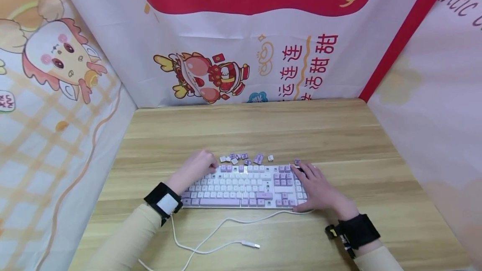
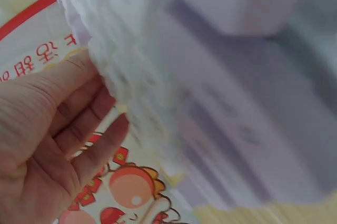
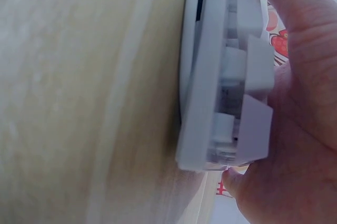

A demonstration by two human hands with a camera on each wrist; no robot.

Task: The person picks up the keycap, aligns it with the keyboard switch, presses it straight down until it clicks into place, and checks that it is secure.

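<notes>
A white and lilac keyboard [image 1: 233,188] lies flat on the wooden table, with several switches bare of keycaps. My left hand [image 1: 201,163] is at its back left, fingers bent over the top row. In the left wrist view the thumb and fingertips of that left hand [image 2: 58,129] come right to the keys [image 2: 142,76]; I cannot tell whether they pinch a keycap. At the other end, my right hand [image 1: 318,189] spans the keyboard, thumb at the front edge and fingers at the back. The right wrist view shows the keyboard's side [image 3: 202,103] beside the palm.
Loose white and lilac keycaps [image 1: 234,161] lie scattered just behind the keyboard, including a larger lilac keycap [image 1: 258,159]. A white cable [image 1: 226,221] loops over the table in front, ending in a USB plug [image 1: 250,244]. Printed cloth [image 1: 211,24] hangs behind and at both sides.
</notes>
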